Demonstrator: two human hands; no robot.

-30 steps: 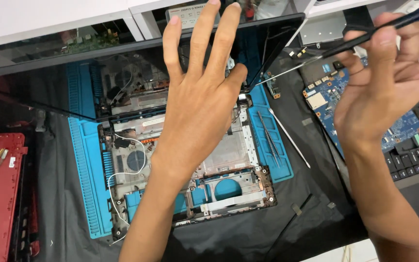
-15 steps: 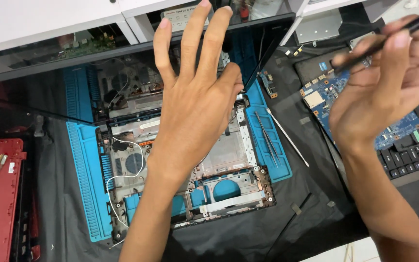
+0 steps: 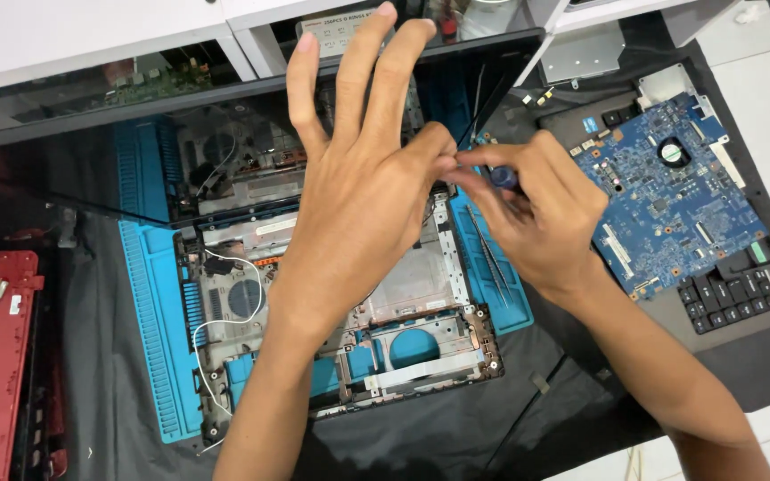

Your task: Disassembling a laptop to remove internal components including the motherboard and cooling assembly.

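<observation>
Low centre of frame: stripped laptop base [image 3: 403,330] lying flat on blue repair mat [image 3: 149,294], over black cloth.

Above it, left hand [image 3: 358,205] spread wide, thumb tip pinched against the small dark blue screwdriver [image 3: 503,178]; right hand [image 3: 541,214] curled tight around the same tool. Probably light, thin, slippery; best gripped at the handle. Farther right, bare blue motherboard [image 3: 670,196], fragile by the look, edges only.
</observation>
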